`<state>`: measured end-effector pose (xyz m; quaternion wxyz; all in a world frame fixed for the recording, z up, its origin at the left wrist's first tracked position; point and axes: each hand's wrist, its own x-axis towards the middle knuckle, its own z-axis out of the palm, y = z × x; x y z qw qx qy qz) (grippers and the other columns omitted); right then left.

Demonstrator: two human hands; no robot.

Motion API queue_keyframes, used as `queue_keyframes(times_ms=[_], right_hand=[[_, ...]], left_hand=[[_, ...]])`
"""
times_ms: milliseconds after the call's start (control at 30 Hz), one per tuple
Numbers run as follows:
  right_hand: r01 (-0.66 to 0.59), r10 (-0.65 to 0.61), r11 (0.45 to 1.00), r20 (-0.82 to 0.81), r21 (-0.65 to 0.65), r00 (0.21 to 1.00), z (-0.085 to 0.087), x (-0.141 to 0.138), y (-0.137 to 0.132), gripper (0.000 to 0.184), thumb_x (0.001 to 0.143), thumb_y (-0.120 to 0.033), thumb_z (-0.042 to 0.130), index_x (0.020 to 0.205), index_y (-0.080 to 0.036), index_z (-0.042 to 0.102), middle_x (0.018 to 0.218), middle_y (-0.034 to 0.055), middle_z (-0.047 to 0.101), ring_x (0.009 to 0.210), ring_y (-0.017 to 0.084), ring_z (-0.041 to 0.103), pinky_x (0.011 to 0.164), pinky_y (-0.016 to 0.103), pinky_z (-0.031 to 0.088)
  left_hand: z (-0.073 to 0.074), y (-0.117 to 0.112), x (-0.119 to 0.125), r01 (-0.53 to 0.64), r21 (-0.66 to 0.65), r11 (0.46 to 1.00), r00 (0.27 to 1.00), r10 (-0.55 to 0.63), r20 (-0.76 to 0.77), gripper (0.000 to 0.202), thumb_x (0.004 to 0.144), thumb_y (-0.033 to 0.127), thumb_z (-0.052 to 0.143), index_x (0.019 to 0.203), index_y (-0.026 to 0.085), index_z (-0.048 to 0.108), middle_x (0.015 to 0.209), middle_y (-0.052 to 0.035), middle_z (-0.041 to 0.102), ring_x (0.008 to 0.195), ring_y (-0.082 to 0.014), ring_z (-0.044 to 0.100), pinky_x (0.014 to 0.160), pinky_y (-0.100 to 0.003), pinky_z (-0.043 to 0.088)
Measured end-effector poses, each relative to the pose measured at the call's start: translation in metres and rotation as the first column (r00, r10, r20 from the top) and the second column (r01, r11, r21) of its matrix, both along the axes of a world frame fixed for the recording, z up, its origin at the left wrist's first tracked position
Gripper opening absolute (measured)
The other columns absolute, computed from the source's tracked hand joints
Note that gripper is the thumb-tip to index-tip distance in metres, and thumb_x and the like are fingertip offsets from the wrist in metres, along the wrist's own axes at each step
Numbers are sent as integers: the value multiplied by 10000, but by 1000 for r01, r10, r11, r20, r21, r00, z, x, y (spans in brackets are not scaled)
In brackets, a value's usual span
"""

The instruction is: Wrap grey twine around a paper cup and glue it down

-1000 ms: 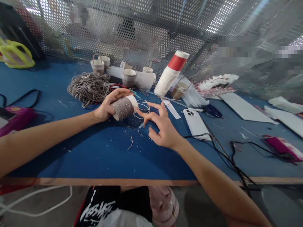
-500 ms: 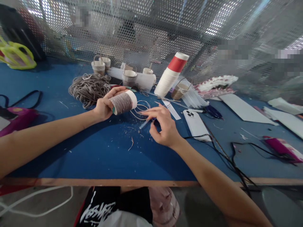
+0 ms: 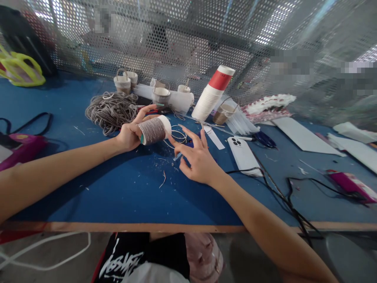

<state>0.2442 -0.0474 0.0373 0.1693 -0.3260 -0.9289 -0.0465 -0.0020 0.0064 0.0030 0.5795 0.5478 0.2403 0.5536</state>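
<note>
My left hand (image 3: 131, 134) grips a paper cup (image 3: 153, 130) wrapped in grey-brown cord, holding it on its side above the table with its white end to the right. Its index finger is raised. My right hand (image 3: 198, 157) is open, fingers spread, with the index fingertip at the cup's white end; whether it touches, I cannot tell. Behind that hand, loops of thin white wire (image 3: 180, 133) lie on the table, partly covered by it. A heap of grey cord (image 3: 110, 112) lies beyond my left hand.
A leaning stack of paper cups (image 3: 210, 96), several small cord-wrapped cups (image 3: 225, 114) and clear glue sticks (image 3: 240, 122) stand or lie at the back. To the right are a white phone (image 3: 244, 155), black cables (image 3: 275, 188) and a magenta glue gun (image 3: 350, 184). Another magenta object (image 3: 28, 147) is at left.
My right hand has moved left and its fingers have spread, the index finger now at the cup's white end. My left index finger has lifted off the cup, which shifted slightly.
</note>
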Motion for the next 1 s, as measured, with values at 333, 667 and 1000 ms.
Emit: queue_keyframes(times_ms=[333, 667, 1000], right_hand=[[-119, 218, 931, -264, 346, 939, -6, 4, 5, 262, 808, -38, 482, 884, -244, 626, 829, -3, 765, 919, 207, 699, 1041, 492, 495], [-32, 185, 932, -399, 361, 898, -8, 4, 5, 225, 757, -39, 498, 796, -258, 533, 860, 10, 757, 847, 209, 666, 837, 414, 559], [154, -25, 959, -471, 238, 882, -4, 6, 12, 196, 799, -70, 492, 841, -258, 534, 834, 28, 735, 877, 238, 622, 776, 411, 524]], left_hand=[[-13, 6, 1, -190, 227, 955, 947, 239, -215, 815, 478, 181, 460, 1291, 238, 459, 1337, -65, 591, 1250, -318, 571, 1025, -544, 520], [-19, 4, 5, -292, 533, 794, 580, 590, -562, 848, 602, 174, 685, 1389, 203, 371, 1424, -130, 436, 1383, -374, 404, 1210, -612, 297], [-27, 4, 9, -294, 666, 686, 471, 710, -524, 933, 663, 87, 605, 1484, 178, 171, 1539, -213, 295, 1490, -409, 275, 1236, -646, 237]])
